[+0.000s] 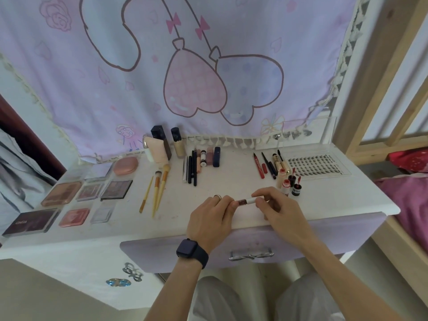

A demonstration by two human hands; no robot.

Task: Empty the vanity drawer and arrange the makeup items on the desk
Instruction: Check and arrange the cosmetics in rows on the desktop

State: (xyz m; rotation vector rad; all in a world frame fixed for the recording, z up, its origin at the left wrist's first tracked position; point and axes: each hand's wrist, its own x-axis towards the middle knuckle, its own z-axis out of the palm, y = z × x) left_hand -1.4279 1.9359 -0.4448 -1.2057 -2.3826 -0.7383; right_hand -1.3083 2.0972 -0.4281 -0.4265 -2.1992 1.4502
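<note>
Together, left hand point(209, 220) and right hand point(279, 210) pinch opposite ends of a level lip tube point(246, 201).

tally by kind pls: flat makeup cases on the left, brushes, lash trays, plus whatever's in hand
flat cases: 9 (two at the back are pale and faint)
brushes: 3
lash tray: 1
tube, pinched between left hand and right hand: 1
total: 14
</note>
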